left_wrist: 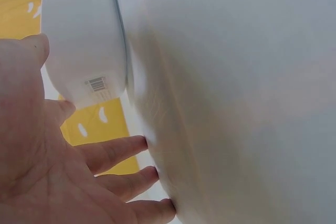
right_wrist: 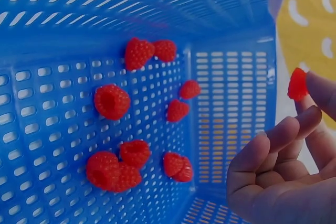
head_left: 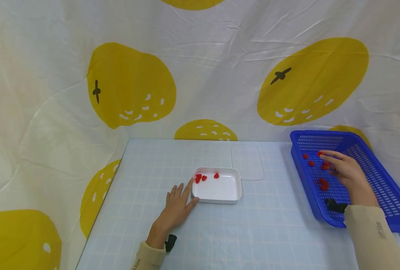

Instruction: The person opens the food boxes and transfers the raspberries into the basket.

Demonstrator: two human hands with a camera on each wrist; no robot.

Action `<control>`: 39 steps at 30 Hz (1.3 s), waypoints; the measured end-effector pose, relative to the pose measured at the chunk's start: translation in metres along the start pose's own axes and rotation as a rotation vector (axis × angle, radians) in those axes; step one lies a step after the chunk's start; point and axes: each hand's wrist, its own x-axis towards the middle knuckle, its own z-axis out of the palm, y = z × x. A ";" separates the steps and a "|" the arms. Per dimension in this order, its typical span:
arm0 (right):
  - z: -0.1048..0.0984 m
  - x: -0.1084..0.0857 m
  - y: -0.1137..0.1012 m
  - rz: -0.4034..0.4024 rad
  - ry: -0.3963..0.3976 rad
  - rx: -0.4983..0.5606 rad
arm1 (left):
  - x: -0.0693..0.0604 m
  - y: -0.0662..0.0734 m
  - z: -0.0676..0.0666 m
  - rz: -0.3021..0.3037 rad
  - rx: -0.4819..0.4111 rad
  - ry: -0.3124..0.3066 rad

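My right hand [head_left: 346, 173] is over the blue basket [head_left: 302, 187] and pinches a raspberry [right_wrist: 298, 84] between thumb and fingertip. Several more raspberries [right_wrist: 112, 102] lie on the basket's slotted floor below. On the table, a white rectangular tray [head_left: 220, 194] holds several raspberries [head_left: 204, 178] toward its far left side. My left hand [head_left: 175, 210] is at the tray's left end, its thumb and index finger touching the wall. The other fingers of that hand are spread on the tablecloth. A barcode shows on the tray's side [left_wrist: 84, 40] in the left wrist view.
A clear flat lid [head_left: 247, 163] lies behind and right of the tray. The table [head_left: 270, 240] has a pale checked cover. Behind it hangs a white curtain [head_left: 216, 75] with large yellow fruit prints. The basket's raised walls surround the raspberries at the right.
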 end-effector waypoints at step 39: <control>0.256 -0.022 -0.003 -0.284 -0.292 -0.229 | 0.002 -0.001 0.003 -0.002 0.016 0.013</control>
